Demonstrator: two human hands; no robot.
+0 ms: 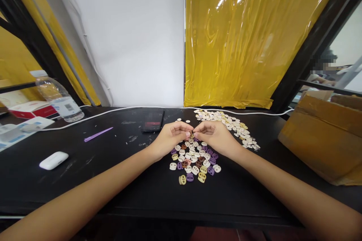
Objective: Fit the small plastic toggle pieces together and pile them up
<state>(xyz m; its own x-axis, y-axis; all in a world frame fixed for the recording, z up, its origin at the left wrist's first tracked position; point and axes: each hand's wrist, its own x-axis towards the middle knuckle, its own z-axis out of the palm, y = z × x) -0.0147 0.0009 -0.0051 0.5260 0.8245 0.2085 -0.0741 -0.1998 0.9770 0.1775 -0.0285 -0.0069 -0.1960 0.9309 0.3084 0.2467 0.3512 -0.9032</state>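
Yellow plastic sheeting hangs beyond the hands on the right, shiny and creased, and a plain white panel stands next to it on the left. Below them runs a black counter, scuffed with pale marks to the left of the hands.

The left hand and the right hand meet above the counter, fingertips almost touching. Thumbs and fingers of both pinch a small piece between them; it looks brownish, but too little of it shows to tell its exact shape.

Under the fingertips and toward the body spreads a loose cluster of two-holed pieces, white, purple, pale yellow and brown, some touching and others apart. Past the right hand lies a longer scatter of mostly white pieces, reaching back near a white cable.

Just beyond the left hand is a flat dark device. Farther left of that hand lie a slim purple tool and, nearer the body, a rounded white case. A clear bottle stands at the far left, beside a red and white box. Well to the right of the right hand sits a brown cardboard box.
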